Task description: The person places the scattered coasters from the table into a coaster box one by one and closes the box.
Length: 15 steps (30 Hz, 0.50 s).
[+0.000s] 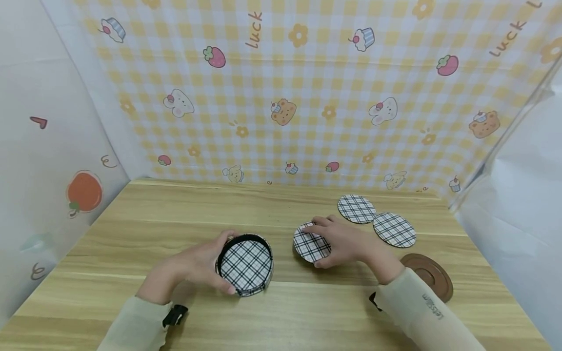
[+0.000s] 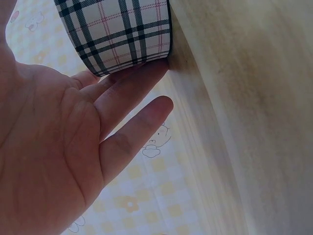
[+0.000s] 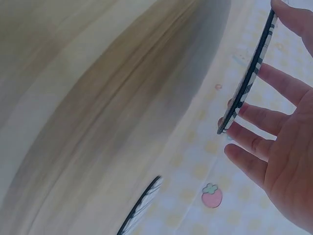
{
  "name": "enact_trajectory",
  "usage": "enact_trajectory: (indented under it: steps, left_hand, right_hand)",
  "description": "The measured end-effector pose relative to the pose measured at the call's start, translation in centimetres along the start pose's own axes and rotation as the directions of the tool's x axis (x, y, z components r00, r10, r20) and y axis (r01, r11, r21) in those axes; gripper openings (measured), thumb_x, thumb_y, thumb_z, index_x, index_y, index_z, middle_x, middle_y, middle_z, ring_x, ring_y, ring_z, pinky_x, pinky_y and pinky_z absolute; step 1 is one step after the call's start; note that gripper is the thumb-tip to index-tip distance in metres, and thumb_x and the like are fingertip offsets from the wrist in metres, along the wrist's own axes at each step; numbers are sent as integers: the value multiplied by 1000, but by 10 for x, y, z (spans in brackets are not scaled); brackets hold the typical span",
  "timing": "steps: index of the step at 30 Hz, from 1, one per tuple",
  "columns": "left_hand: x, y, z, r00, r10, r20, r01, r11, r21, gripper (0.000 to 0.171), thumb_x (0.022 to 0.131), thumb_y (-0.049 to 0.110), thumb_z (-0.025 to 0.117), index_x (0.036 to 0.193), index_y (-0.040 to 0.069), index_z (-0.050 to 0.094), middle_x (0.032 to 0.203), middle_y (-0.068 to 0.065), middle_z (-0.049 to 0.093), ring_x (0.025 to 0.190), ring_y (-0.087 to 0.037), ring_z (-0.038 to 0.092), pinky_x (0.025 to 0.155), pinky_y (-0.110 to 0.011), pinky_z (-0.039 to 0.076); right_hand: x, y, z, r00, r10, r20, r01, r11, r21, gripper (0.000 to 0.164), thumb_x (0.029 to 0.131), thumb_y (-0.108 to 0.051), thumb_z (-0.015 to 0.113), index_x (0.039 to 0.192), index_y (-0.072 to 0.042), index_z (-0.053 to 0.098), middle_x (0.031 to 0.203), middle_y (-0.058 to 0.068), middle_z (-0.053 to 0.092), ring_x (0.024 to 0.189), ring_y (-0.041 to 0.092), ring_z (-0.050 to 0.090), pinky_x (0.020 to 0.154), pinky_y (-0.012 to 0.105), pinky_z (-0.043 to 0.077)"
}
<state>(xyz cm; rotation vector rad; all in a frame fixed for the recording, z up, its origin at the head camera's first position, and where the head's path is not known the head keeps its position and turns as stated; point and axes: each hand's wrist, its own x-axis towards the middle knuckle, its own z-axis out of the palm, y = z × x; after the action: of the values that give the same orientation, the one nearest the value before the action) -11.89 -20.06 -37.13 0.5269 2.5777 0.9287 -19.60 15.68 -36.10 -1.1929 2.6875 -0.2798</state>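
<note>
Your L hand (image 1: 199,267) is wrapped on the plaid holder (image 2: 120,36), L of the desk's (image 1: 281,321) middle, w/ thumb on the near side. A plaid disc face (image 1: 246,265) shows inside, below the rim. Your R hand (image 1: 344,241) has a loose coaster (image 1: 309,243) pinched by its edge, off the desk per the R wrist view. Toward the desk's back R corner, a rear coaster (image 1: 356,209) and a nearer coaster (image 1: 394,229) lie side by side; nr the R edge is a brown round piece (image 1: 428,278).

Step in hand, I'd judge: moving one coaster w/ R while L steadies the holder. Next move prob calls for a level coaster, firm edge pinch, still holder.

Hard to tell: how many discs the holder has; R sleeve (image 1: 423,309) covers part of the brown piece; desk's front edge is cut off.
</note>
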Motion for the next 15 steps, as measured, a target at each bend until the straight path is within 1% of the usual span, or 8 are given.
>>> enact_trajectory:
  steps: [4,9,15]
  left_hand:
    - [0,1,-1,1000,-9,0,9,1000,1,121,58,44,93,150,11,21,134,-21,54,121,-39,56,100,-62,46]
    - [-1,4,-1,1000,-1,-4,1,1000,4,121,58,42,94,149,9,23,134,-22,54,121,-41,55,100,-64,46]
    - [-1,4,-1,1000,-6,-5,6,1000,19,121,57,45,94,149,10,23,134,-22,55,120,-40,56,100,-64,46]
  right_hand:
    - [5,-9,-1,1000,-22,-5,22,1000,18,80,76,-46,79,147,-21,49,151,19,44,130,38,46,104,55,46]
    - [13,-18,1,999,-48,-17,48,998,30,80,76,-46,79,146,-21,49,151,16,44,130,36,46,102,54,48]
    - [22,-30,2,997,-76,-12,76,997,31,80,76,-47,78,146,-23,48,152,15,42,132,34,44,104,52,48]
